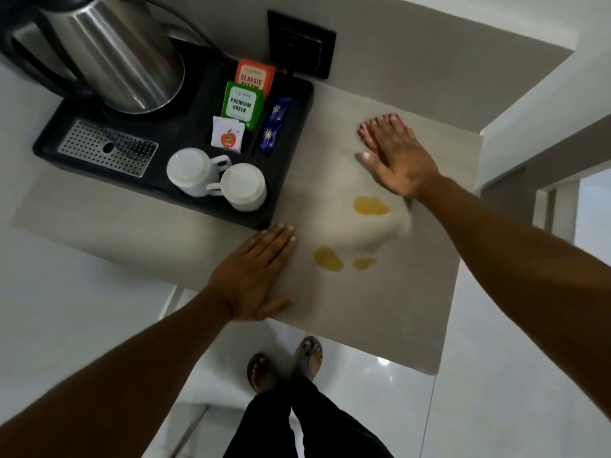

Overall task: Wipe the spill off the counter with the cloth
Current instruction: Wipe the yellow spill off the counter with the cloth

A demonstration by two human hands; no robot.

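Observation:
A cream cloth [344, 223] lies on the grey counter [390, 309], blurred at its right edge. My right hand [393, 160] presses flat on the cloth's far end, fingers stretched out. A yellow stain [370, 205] shows on the cloth's middle. Two yellow spill patches [328, 258] sit on the bare counter just in front of the cloth. My left hand [254, 276] rests flat on the counter near its front edge, left of the spill, holding nothing.
A black tray [291, 153] stands at the left with a steel kettle [112, 54], two upturned white cups [215, 180] and tea sachets [243, 104]. A black wall socket [301, 44] is behind. The counter ends at right and front; my feet [284, 365] stand below.

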